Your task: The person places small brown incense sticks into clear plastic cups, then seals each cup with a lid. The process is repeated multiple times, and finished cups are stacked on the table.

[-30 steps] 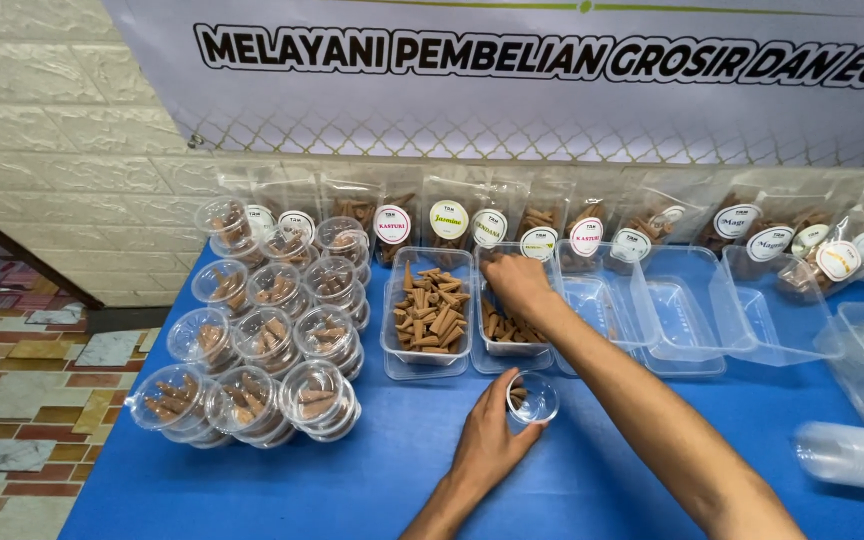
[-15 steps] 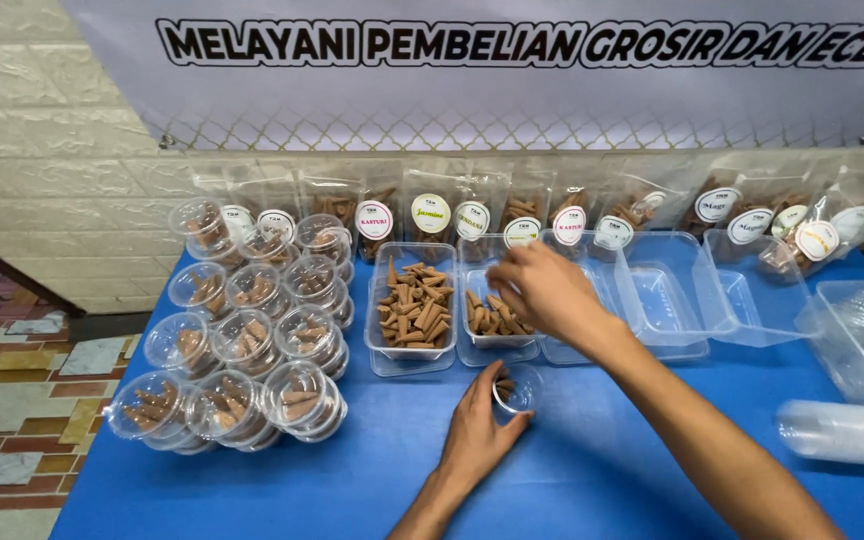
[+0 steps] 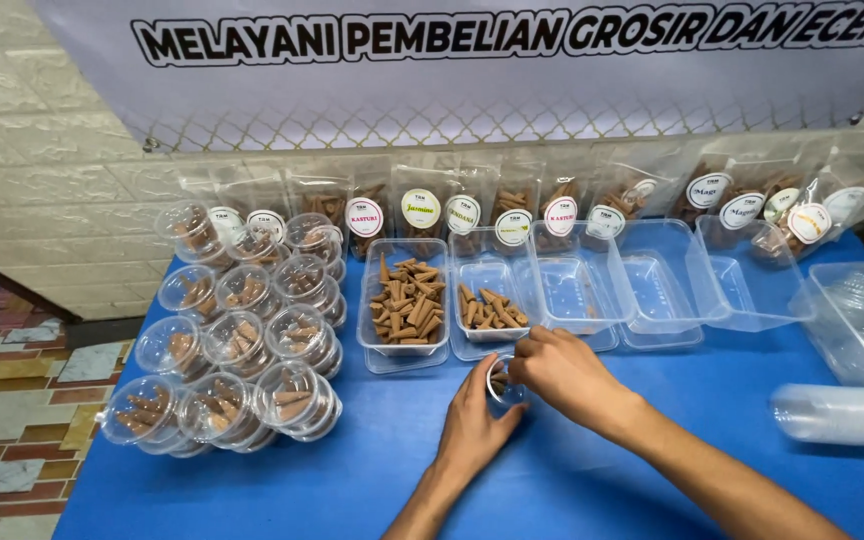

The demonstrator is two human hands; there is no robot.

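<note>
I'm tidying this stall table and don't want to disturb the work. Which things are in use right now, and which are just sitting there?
In use:
left hand
right hand
small clear cup, held between both hands
tray of brown cones, nearest the hands

Sitting there:
fuller cone tray
filled lidded cups
empty trays
labelled bags
stacked cups

- stacked lidded cups [image 3: 237,345] sit left on bench [image 3: 652,450]
- tray of cones [image 3: 405,303] right of them, second tray [image 3: 490,310] beside it
- small cup [image 3: 500,382] in front — between hands
- pouches [image 3: 512,205] behind the trays
</note>
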